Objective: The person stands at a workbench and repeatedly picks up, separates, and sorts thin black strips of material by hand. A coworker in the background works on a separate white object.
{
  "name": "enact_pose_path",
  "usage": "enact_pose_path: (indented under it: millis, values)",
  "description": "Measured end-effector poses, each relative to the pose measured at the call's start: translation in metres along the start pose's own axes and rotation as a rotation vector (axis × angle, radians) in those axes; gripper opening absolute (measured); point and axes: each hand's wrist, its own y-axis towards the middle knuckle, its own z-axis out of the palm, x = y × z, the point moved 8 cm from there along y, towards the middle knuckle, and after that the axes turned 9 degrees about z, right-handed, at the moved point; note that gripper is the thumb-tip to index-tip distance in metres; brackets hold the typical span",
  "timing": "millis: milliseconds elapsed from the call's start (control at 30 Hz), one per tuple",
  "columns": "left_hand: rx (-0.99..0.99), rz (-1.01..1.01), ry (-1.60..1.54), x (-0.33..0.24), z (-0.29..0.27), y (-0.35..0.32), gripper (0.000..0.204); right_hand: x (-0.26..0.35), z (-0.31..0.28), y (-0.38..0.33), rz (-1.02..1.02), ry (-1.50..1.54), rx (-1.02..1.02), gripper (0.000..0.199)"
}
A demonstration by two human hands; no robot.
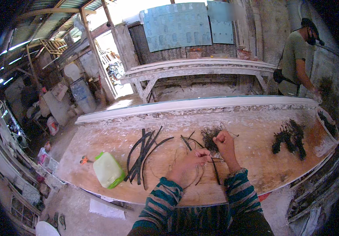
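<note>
My left hand (191, 160) is over the middle of the wooden tabletop, its thumb and fingers pinched together. Thin wire-like strands (198, 181) curve around and under it. Just right of it, my right hand (225, 144) is raised, fingertips also pinched. What either pinch holds is too fine to make out. Beside the right fingers lies a tangled dark bundle of thin strands (209, 137). A black strip (216, 172) lies below, between my hands. Short black strips (186, 142) sit beyond the left hand, and several longer ones (141, 155) are spread to its left.
A pale container with green edges (108, 170) and orange-handled scissors (85, 160) lie at left. Dark clumped bundles (289, 139) and a tipped bucket (322, 131) are at right. A long white board (197, 105) edges the table's far side. A co-worker (296, 59) stands at far right.
</note>
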Motion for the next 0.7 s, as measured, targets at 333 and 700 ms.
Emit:
enact_pose_path:
  millis: [333,700]
  values:
    - [-0.099,-0.236,-0.048,-0.016,0.027,-0.015,0.017,0.008,-0.002,-0.003,-0.189,-0.041,-0.096,0.020]
    - [-0.564,-0.066,0.143,0.018,-0.098,-0.001,0.011,0.004,0.016,-0.005,-0.016,-0.116,0.227,0.013]
